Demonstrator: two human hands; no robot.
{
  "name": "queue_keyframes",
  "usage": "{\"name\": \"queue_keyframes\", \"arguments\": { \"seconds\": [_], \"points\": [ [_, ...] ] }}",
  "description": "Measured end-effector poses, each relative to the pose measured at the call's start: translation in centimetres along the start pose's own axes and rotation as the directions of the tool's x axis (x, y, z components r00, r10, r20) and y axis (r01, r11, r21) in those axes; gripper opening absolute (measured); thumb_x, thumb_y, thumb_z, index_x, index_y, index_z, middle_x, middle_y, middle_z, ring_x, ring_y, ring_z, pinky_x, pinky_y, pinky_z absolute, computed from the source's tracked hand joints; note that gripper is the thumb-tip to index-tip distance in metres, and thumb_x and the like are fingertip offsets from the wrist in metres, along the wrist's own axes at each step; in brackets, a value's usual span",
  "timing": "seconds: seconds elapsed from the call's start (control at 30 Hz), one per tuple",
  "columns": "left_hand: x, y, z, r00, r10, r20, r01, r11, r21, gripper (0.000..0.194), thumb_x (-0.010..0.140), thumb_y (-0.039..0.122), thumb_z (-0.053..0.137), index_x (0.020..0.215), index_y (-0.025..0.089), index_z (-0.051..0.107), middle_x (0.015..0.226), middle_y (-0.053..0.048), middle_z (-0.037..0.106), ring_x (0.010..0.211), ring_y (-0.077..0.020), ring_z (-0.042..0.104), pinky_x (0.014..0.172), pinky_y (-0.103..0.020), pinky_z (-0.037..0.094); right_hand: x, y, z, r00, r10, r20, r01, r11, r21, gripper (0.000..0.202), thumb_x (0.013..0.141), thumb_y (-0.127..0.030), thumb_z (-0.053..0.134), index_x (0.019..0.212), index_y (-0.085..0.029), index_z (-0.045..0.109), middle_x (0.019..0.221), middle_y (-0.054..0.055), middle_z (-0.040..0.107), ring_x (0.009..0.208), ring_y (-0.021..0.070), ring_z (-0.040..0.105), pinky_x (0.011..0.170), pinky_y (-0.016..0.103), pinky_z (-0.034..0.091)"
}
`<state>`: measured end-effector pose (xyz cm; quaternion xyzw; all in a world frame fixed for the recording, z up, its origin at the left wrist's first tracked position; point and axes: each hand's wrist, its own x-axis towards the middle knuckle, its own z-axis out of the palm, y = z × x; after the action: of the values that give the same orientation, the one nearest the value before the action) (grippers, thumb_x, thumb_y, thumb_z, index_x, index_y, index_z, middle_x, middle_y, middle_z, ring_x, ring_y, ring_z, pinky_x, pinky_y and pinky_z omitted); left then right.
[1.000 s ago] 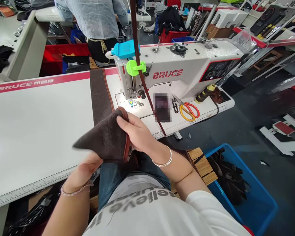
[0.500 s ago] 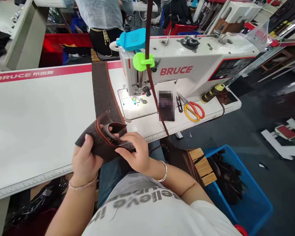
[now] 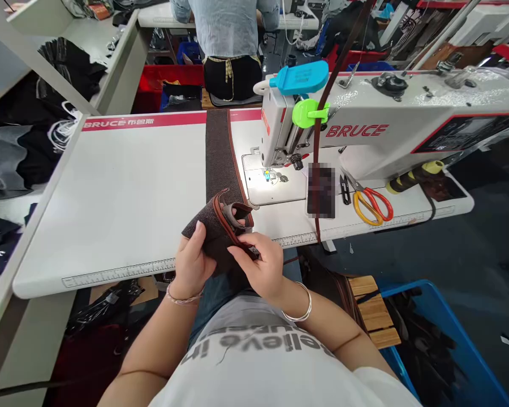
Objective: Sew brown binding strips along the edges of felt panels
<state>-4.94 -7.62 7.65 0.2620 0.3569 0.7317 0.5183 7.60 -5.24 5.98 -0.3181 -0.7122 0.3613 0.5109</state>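
A long strip of dark brown fabric [image 3: 221, 152] with reddish-brown edging runs from the table's far edge toward me, and its near end is curled up between my hands. My left hand [image 3: 195, 261] grips the folded part from the left, thumb on top and some fingers inside the fold. On the right, my right hand [image 3: 261, 263] pinches the edged border between thumb and fingers. The held end hangs over the table's front edge above my lap. To the right of the strip stands a white sewing machine [image 3: 356, 116], its needle area apart from the fabric.
A phone-like item [image 3: 321, 192], thread snips [image 3: 345, 190], scissors [image 3: 371, 206] and a thread cone [image 3: 414, 176] lie on the table [image 3: 131, 186]. A brown strap [image 3: 316, 186] hangs down before the machine. A blue bin [image 3: 470, 350] is at lower right. Another person [image 3: 225, 34] sits beyond.
The view has swung left, so everything sits further right in the picture. Both hands keep their hold on the fabric, with little change in its folded shape.
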Motion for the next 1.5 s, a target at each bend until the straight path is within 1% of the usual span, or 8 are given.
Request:
{"name": "queue_keyframes", "arguments": {
  "seconds": [0.17,0.3,0.47,0.6,0.73,1.17,1.3,1.5],
  "points": [
    [-0.2,0.1,-0.3,0.999,0.029,0.015,-0.030,0.999,0.046,0.036,0.089,0.041,0.058,0.113,0.017,0.069,0.110,-0.011,0.070,0.096,-0.0266,0.069,0.094,-0.045,0.054,0.1,-1.1,-0.4,0.998,-0.062,0.003,0.062,0.998,0.005,0.015,0.088,-0.016,0.056,0.101,-0.018,0.064,0.081,0.003,0.068,0.069,0.0127,0.061,0.065,0.025,0.051],
    [-0.4,0.2,-0.6,0.997,0.081,-0.017,-0.079,0.991,0.110,0.039,0.086,0.038,0.061,0.117,0.015,0.066,0.115,-0.012,0.067,0.100,-0.0276,0.067,0.094,-0.042,0.054,0.2,-1.7,-0.3,0.999,0.025,0.037,-0.027,0.998,0.050,0.021,0.090,-0.022,0.056,0.109,-0.017,0.063,0.071,0.000,0.065,0.056,0.0100,0.055,0.055,0.022,0.047],
    [-0.6,0.3,-0.9,0.991,0.131,-0.020,-0.128,0.984,0.122,0.042,0.080,0.027,0.066,0.120,0.015,0.064,0.116,-0.011,0.066,0.098,-0.0268,0.067,0.089,-0.038,0.057,0.8,-1.9,-0.4,0.979,0.114,0.171,-0.125,0.991,0.053,0.017,0.093,-0.027,0.054,0.102,-0.018,0.065,0.066,-0.002,0.062,0.054,0.0093,0.054,0.054,0.021,0.045],
    [-0.7,0.0,-0.8,0.989,0.147,-0.034,-0.141,0.980,0.142,0.041,0.077,0.025,0.067,0.116,0.012,0.066,0.112,-0.011,0.068,0.095,-0.0269,0.068,0.086,-0.036,0.059,1.0,-1.9,-0.6,0.980,0.093,0.174,-0.108,0.991,0.077,0.015,0.093,-0.026,0.051,0.097,-0.016,0.062,0.080,0.003,0.066,0.069,0.0124,0.060,0.064,0.023,0.048],
    [-1.0,-0.2,-0.2,0.984,0.166,-0.063,-0.148,0.964,0.221,0.040,0.075,0.023,0.069,0.114,0.013,0.067,0.108,-0.011,0.069,0.096,-0.0283,0.067,0.089,-0.041,0.057,0.9,-1.7,-0.5,0.972,0.111,0.207,-0.132,0.987,0.089,0.016,0.092,-0.032,0.056,0.093,-0.017,0.062,0.070,0.000,0.063,0.060,0.0107,0.056,0.058,0.021,0.045],
    [-1.6,-0.7,1.7,0.986,0.149,-0.072,-0.120,0.945,0.305,0.039,0.067,0.014,0.078,0.104,0.016,0.070,0.110,-0.009,0.069,0.114,-0.0308,0.059,0.102,-0.043,0.048,0.5,-0.2,-0.6,0.979,0.203,0.026,-0.204,0.978,0.044,0.029,0.085,-0.047,0.064,0.084,-0.019,0.060,0.070,0.000,0.065,0.057,0.0104,0.059,0.054,0.022,0.047],
    [-1.8,-0.6,2.0,0.975,0.220,-0.033,-0.181,0.873,0.453,0.034,0.068,0.015,0.078,0.101,0.016,0.071,0.107,-0.006,0.069,0.111,-0.0275,0.060,0.104,-0.041,0.047,0.7,0.0,-0.9,0.974,0.228,0.008,-0.228,0.972,0.060,0.029,0.082,-0.048,0.067,0.083,-0.019,0.060,0.073,-0.001,0.066,0.060,0.0107,0.059,0.056,0.022,0.049],
    [-2.4,-0.2,1.7,0.923,0.384,0.002,-0.278,0.664,0.694,0.030,0.065,0.017,0.081,0.093,0.017,0.072,0.100,-0.001,0.070,0.098,-0.0243,0.063,0.107,-0.048,0.044,1.5,-0.6,-1.3,0.980,0.177,-0.091,-0.167,0.980,0.110,0.031,0.078,-0.044,0.072,0.077,-0.020,0.053,0.069,-0.003,0.060,0.062,0.0099,0.056,0.061,0.022,0.048]
  ]
}}
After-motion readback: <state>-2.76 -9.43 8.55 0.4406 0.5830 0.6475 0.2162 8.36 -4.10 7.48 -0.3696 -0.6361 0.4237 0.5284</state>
